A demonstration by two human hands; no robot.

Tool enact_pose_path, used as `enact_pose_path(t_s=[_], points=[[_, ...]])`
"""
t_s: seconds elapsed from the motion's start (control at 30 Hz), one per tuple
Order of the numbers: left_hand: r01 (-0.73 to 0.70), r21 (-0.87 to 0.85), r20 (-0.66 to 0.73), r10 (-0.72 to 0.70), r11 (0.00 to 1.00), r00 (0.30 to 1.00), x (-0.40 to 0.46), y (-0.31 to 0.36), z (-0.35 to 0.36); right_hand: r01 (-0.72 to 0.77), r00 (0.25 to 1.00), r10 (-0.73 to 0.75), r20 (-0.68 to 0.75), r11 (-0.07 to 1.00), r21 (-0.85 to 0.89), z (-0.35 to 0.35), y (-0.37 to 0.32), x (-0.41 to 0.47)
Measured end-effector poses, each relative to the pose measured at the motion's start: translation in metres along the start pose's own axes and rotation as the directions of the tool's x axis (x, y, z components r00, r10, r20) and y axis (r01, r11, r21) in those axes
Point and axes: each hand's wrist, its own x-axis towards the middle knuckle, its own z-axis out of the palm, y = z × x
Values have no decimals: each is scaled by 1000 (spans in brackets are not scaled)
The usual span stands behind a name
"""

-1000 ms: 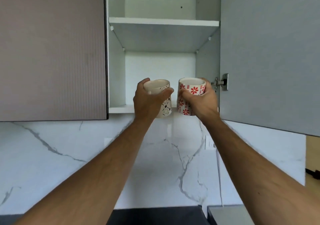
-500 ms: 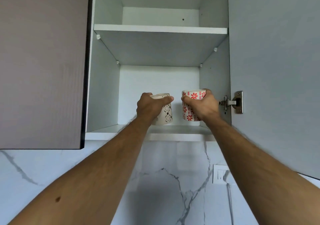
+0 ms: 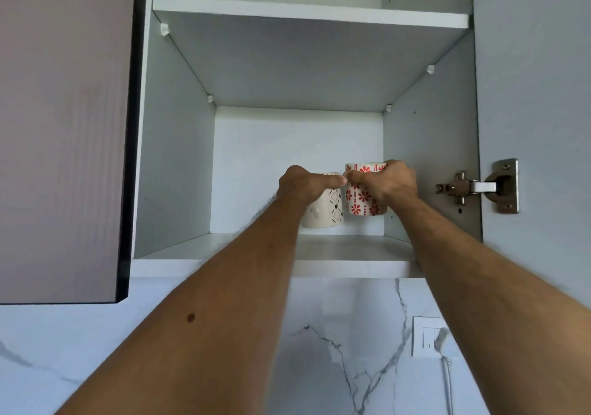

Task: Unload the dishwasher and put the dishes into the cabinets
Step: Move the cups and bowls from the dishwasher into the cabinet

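Both arms reach up into an open white wall cabinet. My left hand (image 3: 303,184) grips a cream mug with black diamond marks (image 3: 326,211) from above and behind. My right hand (image 3: 383,183) grips a white mug with red flowers (image 3: 361,202) around its right side. The two mugs are side by side, almost touching, deep over the bottom shelf (image 3: 335,248) near the back wall. Whether their bases touch the shelf is hidden by my forearm and the low viewing angle.
An upper shelf (image 3: 310,15) spans the cabinet above the mugs. The cabinet door (image 3: 537,95) stands open on the right, with a metal hinge (image 3: 479,187). A closed brown door (image 3: 64,127) is on the left. A wall socket (image 3: 428,336) sits on the marble backsplash below.
Both hands have carried the mugs from in front of the cabinet's lower edge up and deep into the bottom shelf space. The view has moved closer and tilted upward.
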Motion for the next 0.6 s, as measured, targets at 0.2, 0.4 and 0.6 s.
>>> enact_pose_path(t_s=[0.2, 0.4, 0.6], points=[[28, 61, 171, -38, 998, 985, 11, -11, 8, -35, 998, 43, 46, 986, -162, 9, 8, 6], [19, 56, 254, -32, 998, 967, 11, -16, 11, -50, 994, 72, 87, 973, -227, 7, 20, 10], [-7, 104, 237, -18, 995, 971, 17, -21, 17, -79, 983, 117, 138, 965, -251, 3, 27, 7]])
